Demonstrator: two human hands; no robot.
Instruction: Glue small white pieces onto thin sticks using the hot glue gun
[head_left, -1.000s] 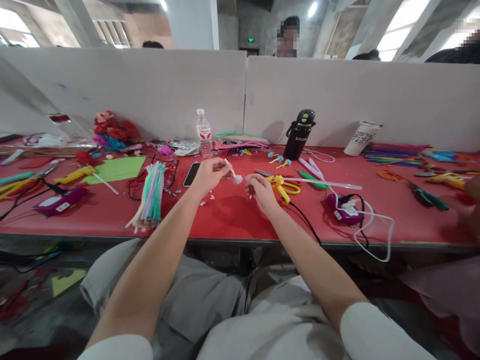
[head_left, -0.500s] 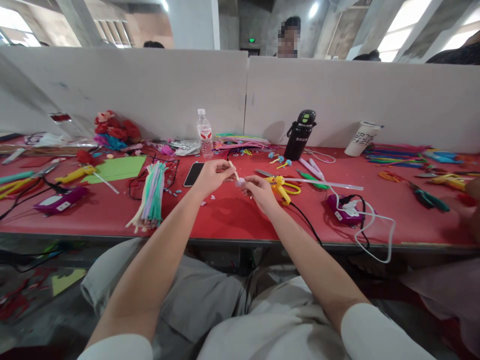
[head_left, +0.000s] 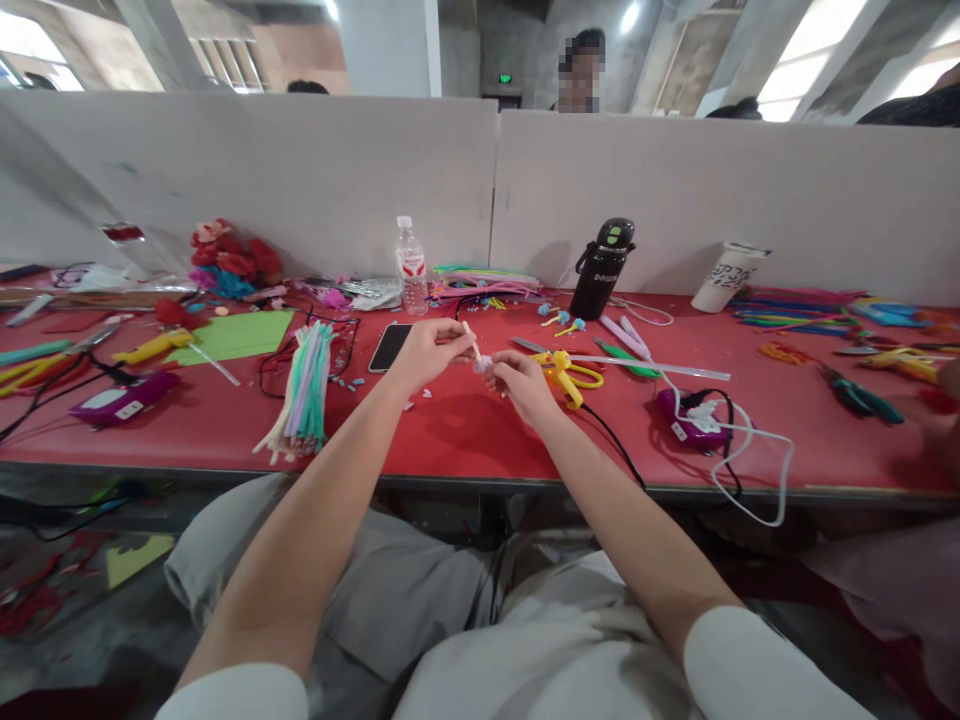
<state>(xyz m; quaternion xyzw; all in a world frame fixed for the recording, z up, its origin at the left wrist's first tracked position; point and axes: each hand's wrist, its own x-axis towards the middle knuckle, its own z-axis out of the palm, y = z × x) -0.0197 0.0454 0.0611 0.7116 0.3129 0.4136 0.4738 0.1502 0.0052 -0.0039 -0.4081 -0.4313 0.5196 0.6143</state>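
Note:
Over the red table, my left hand [head_left: 429,352] pinches a short cream stem [head_left: 473,341], which looks like a pipe cleaner and stands tilted between thumb and fingers. My right hand [head_left: 525,388] has its fingertips closed on a small pale purple fluffy piece [head_left: 482,366] at the stem's lower end. Whether the two are joined I cannot tell. Just right of my right hand lie a yellow glue gun [head_left: 564,380] and yellow-handled scissors [head_left: 587,377]. A dark-screened phone [head_left: 390,347] lies behind my left wrist.
A bundle of pastel pipe cleaners [head_left: 304,395] lies left of my left forearm. At the back stand a water bottle [head_left: 411,268], a black flask [head_left: 602,270] and a white cup [head_left: 729,278]. Purple power strips [head_left: 694,422] with loose cables lie to both sides. Small blue-headed pieces [head_left: 555,318] lie ahead.
Both hands hold nearly the same place and grip. The whole view has shifted very slightly; nothing on the table has visibly moved.

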